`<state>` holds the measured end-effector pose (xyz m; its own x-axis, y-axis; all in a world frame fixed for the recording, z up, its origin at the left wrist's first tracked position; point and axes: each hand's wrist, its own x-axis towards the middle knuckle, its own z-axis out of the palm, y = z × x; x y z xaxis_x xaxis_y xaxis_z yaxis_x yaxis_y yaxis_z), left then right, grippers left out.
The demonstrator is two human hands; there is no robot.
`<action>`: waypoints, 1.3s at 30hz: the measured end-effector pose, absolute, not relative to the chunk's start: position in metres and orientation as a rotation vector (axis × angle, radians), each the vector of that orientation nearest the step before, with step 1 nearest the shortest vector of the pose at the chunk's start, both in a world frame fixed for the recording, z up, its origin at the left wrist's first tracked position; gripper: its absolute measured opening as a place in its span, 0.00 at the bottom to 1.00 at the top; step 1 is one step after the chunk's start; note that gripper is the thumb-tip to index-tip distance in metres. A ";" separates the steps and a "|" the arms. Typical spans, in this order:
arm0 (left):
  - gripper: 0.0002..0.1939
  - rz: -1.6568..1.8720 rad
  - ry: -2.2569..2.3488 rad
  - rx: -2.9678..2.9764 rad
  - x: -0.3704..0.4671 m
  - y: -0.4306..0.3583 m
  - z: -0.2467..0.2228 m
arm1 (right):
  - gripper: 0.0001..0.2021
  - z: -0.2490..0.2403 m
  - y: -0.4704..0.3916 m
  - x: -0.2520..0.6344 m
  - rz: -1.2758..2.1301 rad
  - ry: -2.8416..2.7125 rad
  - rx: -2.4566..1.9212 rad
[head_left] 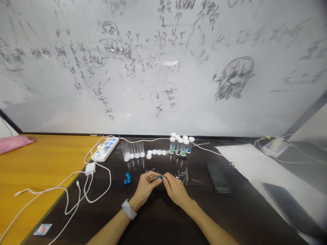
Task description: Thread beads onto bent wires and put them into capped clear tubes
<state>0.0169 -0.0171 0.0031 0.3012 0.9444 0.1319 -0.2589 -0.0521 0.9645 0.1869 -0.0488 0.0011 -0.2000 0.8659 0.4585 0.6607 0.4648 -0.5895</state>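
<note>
At a dark tabletop (153, 224), two bare hands meet near the middle; take them as the centre of a clock. The left hand (147, 185), its wrist wearing a grey band (129, 209), pinches a small blue piece (159, 177) between thumb and fingers. The right hand (175, 187) has its fingertips pressed together just beside that piece — whether anything is between them is too small to tell. At nine o'clock lies a cluster of blue pieces (127, 178); at three, thin metallic pins (186, 176). Clear tubes (136, 149) stand between ten and eleven, white caps (159, 152) lie near twelve, and white-capped tubes (181, 144) holding coloured pieces stand at one — small black pieces (181, 158) before them. Farther out at ten is a power strip (109, 146).
</note>
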 end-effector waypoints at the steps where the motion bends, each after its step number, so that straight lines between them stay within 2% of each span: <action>1: 0.11 1.146 0.756 1.233 0.017 -0.017 0.004 | 0.15 0.001 -0.049 0.186 0.364 -1.922 -1.272; 6: 0.11 1.156 0.816 1.286 0.018 -0.018 0.013 | 0.17 0.005 -0.050 0.182 0.555 -1.774 -1.204; 13: 0.09 1.176 0.830 1.477 0.014 -0.012 0.019 | 0.18 0.000 -0.043 0.178 1.051 -1.456 -1.068; 17: 0.08 1.099 0.841 1.536 0.011 -0.009 0.021 | 0.21 -0.004 -0.038 0.178 1.220 -1.358 -0.987; 21: 0.15 1.055 0.942 1.633 0.002 -0.001 0.028 | 0.22 0.002 -0.038 0.180 1.309 -1.210 -0.939; 24: 0.17 1.190 1.160 1.672 -0.017 0.014 0.036 | 0.24 0.006 -0.038 0.182 1.365 -1.087 -0.909; 27: 0.19 1.506 1.570 1.721 -0.046 0.040 0.042 | 0.24 0.006 -0.038 0.185 1.425 -1.009 -0.869; 29: 0.25 1.603 1.871 1.727 -0.067 0.061 0.043 | 0.22 0.005 -0.038 0.186 1.459 -0.989 -0.847; 31: 0.31 1.558 2.056 1.733 -0.085 0.082 0.041 | 0.22 0.006 -0.039 0.186 1.493 -0.990 -0.827; 33: 0.33 1.464 2.115 1.771 -0.097 0.098 0.037 | 0.22 0.009 -0.041 0.186 1.539 -1.002 -0.810; 39: 0.23 1.315 2.101 1.815 -0.108 0.112 0.027 | 0.22 0.014 -0.044 0.187 1.648 -1.060 -0.797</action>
